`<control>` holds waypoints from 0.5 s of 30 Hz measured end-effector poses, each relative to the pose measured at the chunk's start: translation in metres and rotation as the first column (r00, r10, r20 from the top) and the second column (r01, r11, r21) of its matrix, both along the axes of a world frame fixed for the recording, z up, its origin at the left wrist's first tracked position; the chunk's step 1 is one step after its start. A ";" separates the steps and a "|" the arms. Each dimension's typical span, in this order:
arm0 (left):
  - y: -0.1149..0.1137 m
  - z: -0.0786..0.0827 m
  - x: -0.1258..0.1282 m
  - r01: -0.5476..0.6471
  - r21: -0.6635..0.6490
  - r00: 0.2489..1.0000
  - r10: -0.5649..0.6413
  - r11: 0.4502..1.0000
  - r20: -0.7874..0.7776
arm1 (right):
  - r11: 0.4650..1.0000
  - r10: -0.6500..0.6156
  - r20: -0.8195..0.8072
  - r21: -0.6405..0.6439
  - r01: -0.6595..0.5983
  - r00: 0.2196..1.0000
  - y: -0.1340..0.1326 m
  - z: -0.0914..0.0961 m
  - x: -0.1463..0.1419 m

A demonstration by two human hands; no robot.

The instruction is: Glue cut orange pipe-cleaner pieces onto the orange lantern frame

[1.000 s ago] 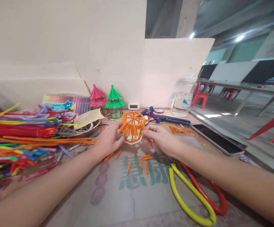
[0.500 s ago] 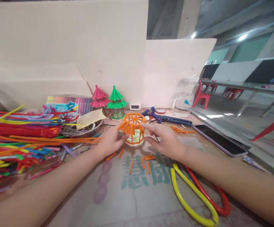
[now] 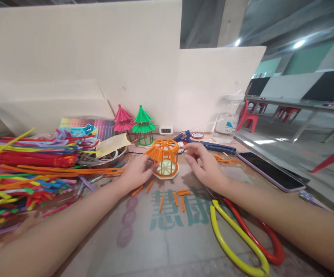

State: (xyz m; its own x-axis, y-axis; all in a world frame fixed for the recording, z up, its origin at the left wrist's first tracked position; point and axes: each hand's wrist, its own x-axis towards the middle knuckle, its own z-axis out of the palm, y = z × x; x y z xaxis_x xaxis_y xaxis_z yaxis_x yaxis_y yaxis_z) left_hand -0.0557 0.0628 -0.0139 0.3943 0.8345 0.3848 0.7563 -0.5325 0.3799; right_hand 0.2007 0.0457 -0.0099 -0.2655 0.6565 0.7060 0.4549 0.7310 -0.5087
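A small orange pavilion (image 3: 166, 145) made of pipe-cleaner pieces stands upright on a pale base, with a row of slats sloping from its left front. My left hand (image 3: 138, 172) grips its left side, thumb in front and fingertips partly hidden behind. To the right, my right hand (image 3: 206, 165) is held apart from the pavilion, fingers curved and spread, with nothing seen in them. Several short orange pipe-cleaner pieces (image 3: 175, 199) lie in front. Scissors with yellow and red handles (image 3: 223, 243) rest by my right forearm, which hides part of them.
Pipe cleaners (image 3: 31, 159) heap at left, beside a metal bowl (image 3: 112, 159) and markers (image 3: 105, 129). Behind stand a pink pavilion (image 3: 122, 118), a green pavilion (image 3: 142, 123) and a small clock (image 3: 166, 130). Rightward are a blue glue gun (image 3: 182, 136), a bottle (image 3: 226, 123) and a phone (image 3: 271, 171).
My right hand has drawn away rightward from the pavilion, leaving a gap between them. My left hand stays at its left side. The view has shifted slightly.
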 end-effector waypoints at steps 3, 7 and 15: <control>-0.001 0.002 0.002 -0.020 -0.039 1.000 0.021 0.999 0.015 | 0.980 -0.114 -0.102 -0.175 0.095 0.988 0.012 -0.005 0.005; -0.001 0.004 0.004 -0.051 -0.060 0.998 0.052 0.997 0.031 | 0.940 -0.170 -0.116 -0.316 0.126 0.979 0.028 -0.014 0.010; 0.006 -0.002 -0.001 -0.042 -0.057 0.996 0.046 0.997 0.082 | 0.933 -0.105 -0.059 -0.350 0.078 0.993 0.029 -0.016 0.007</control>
State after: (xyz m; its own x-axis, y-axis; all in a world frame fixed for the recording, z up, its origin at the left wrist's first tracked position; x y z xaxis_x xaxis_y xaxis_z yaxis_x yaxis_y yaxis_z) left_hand -0.0569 0.0686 -0.0163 0.3252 0.8713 0.3676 0.7428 -0.4759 0.4709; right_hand 0.2079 0.0748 -0.0263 -0.1476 0.8831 0.4454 0.4619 0.4598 -0.7585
